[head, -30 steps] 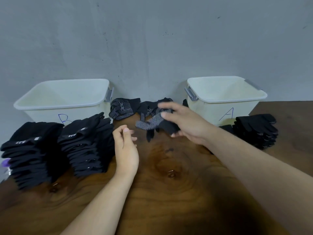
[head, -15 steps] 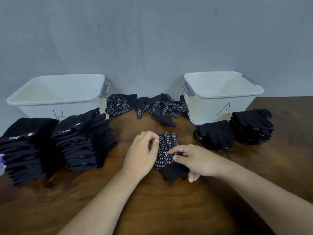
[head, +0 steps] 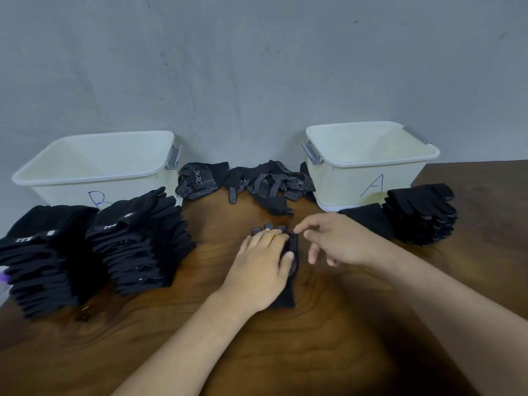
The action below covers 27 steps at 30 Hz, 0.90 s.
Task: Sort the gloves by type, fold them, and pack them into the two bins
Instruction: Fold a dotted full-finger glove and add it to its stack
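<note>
Flattening step, it seems: presses left hand (head: 261, 270) down, fingers straight and close together, on dotted glove (head: 293, 252) at centre frame on the table (head: 314, 338). Hovers right hand (head: 340, 241) just right, fingers loosely spread, pinching nothing. Next, probably: pinch glove tips, fold toward cuff.

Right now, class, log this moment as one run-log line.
left hand: presses dotted glove flat | right hand: open at its fingertips | bin A, bin B: no gloves visible inside | step: flattening
</note>
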{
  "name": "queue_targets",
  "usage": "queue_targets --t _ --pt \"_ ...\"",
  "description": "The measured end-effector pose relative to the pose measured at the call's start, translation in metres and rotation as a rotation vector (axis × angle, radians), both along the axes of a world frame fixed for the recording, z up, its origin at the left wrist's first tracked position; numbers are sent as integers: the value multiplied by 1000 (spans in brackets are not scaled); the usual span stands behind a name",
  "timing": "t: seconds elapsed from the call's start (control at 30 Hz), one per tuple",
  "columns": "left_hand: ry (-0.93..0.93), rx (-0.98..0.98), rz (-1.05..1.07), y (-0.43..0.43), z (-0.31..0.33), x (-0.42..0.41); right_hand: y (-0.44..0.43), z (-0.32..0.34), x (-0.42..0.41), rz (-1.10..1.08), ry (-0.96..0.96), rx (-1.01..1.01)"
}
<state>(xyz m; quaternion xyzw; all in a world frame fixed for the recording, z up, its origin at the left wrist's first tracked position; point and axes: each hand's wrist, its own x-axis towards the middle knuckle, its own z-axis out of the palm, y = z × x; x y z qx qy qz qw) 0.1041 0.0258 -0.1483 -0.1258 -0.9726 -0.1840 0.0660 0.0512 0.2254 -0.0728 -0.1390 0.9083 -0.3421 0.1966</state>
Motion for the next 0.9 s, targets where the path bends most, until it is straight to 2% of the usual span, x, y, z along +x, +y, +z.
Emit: queue_targets --t 0.13,0.33,0.4,0.6,0.7,0.8,0.9 --pt "-186 -144 -22 3 -15 2 -3 2 -19 -57 107 47" --pt "-138 -242 61 -18 -16 7 -14 -6 -65 -106 348 284" --pt "-182 -221 56 -21 -19 6 -23 -12 -82 -61 399 381" --pt "-213 -236 77 -19 -18 2 -47 -34 -116 28 431 607" --pt "-220 -249 94 -18 -18 3 -55 -35 -125 20 386 690" --pt "-217 -230 87 -19 -18 4 -60 -29 -126 -9 379 669" --pt "-213 -213 81 -21 -18 4 -62 -15 -125 -84 475 502"
